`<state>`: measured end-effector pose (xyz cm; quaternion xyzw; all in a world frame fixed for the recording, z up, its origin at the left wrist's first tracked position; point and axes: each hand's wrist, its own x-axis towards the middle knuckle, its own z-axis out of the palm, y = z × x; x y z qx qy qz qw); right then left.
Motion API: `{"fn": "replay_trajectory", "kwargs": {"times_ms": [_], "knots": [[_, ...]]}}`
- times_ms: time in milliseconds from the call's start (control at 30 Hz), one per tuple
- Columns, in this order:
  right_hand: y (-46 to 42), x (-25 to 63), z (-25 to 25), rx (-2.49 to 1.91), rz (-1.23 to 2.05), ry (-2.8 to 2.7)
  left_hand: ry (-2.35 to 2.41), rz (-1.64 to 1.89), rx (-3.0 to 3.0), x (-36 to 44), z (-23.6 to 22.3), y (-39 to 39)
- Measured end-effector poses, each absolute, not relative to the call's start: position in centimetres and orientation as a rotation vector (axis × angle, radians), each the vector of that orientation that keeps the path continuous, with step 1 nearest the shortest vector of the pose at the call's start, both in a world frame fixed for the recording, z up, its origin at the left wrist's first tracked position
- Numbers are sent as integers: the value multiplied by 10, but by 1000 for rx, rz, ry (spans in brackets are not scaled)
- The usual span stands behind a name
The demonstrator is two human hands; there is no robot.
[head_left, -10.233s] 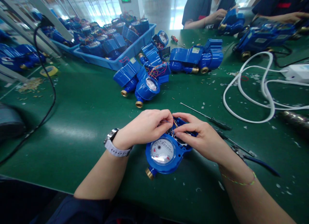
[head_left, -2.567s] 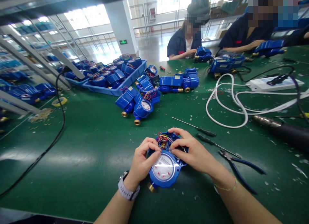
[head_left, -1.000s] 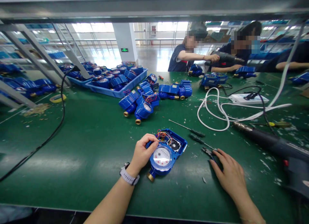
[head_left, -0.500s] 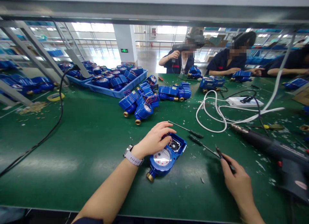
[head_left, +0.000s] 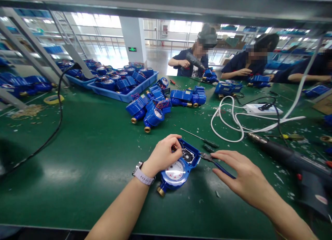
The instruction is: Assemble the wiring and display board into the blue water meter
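Note:
A blue water meter (head_left: 175, 174) with a clear round dial lies before me, its brass end pointing toward me. Its box compartment is uncovered, showing a black round part (head_left: 188, 156) and thin coloured wires (head_left: 174, 149). My left hand (head_left: 166, 151), a watch at its wrist, has its fingers closed on the wires at the compartment's left side; the fingertips are partly hidden. In my right hand (head_left: 241, 171) is a pair of cutting pliers (head_left: 220, 166) with dark blue handles. The jaws are beside the compartment's right edge; I cannot tell whether they touch it.
Two screwdrivers (head_left: 211, 143) lie behind the pliers. A heat gun (head_left: 290, 160) rests at right, near a white power strip (head_left: 261, 109) and looped cable. Several meters (head_left: 155, 117) stand beyond, beside a full blue tray (head_left: 124, 96). Co-workers (head_left: 193, 62) sit across the table.
My right hand has brought the pliers left to the meter's box. My left fingers have drawn together on the wires. Across the table, a co-worker's heat gun has come down toward a meter.

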<state>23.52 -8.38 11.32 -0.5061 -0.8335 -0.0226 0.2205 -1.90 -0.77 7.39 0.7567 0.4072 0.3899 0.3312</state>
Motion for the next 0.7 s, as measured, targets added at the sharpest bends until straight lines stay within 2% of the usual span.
{"fn": "replay_trajectory", "kwargs": {"times_ms": [267,700], "knots": [[-57,198,142,-1414,-220,-2808,1005,1057,1830,-25,68,-12],[-50,182,142,-1357,-363,-2893,1016,1068,1782,-27,66,-10]]}}
